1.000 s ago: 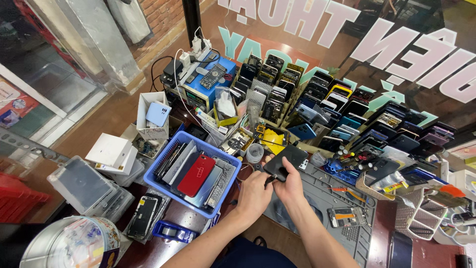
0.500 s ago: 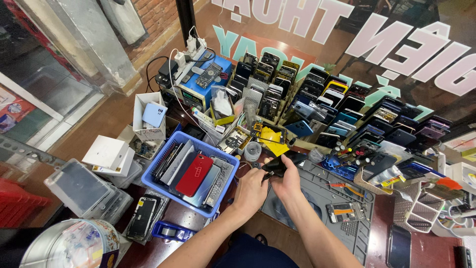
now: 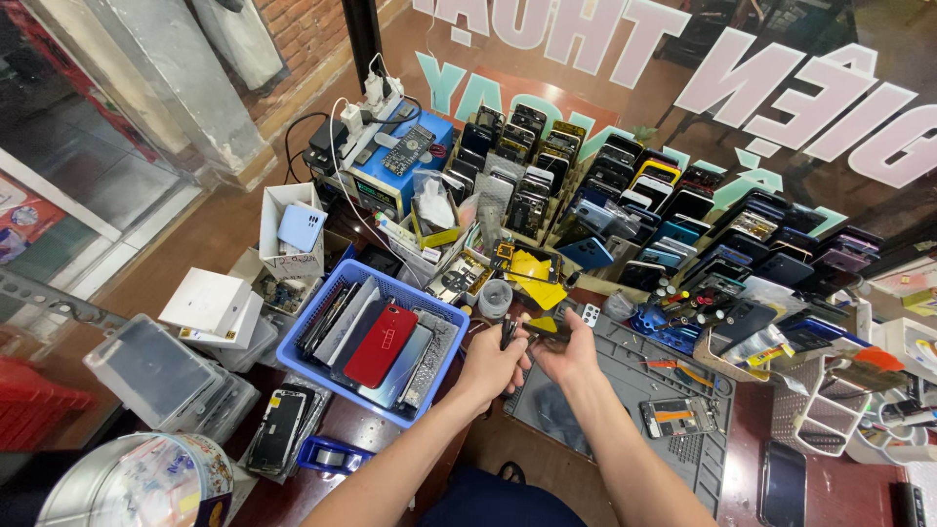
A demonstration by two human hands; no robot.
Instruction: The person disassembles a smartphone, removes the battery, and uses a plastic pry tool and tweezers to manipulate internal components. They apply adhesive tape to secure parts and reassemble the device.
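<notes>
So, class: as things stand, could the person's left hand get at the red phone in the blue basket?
Probably yes. The left hand is just right of the blue basket, and the red phone lies on top of the stack inside, uncovered. But that hand grips a dark tool, which it would likely have to put down first.

A phone repair shop, seen from the workbench behind its front window

Rows of phones (image 3: 634,185) stand packed in racks against the glass pane (image 3: 800,78), which carries large painted lettering seen in reverse; a blue basket (image 3: 322,376) holds more handsets, among them a red phone (image 3: 383,344); a grey repair mat (image 3: 683,390) with a bare phone frame, small tools (image 3: 683,307), a blue bench power supply (image 3: 395,171) with cables and white boxes (image 3: 210,304) crowd the wooden counter
</notes>
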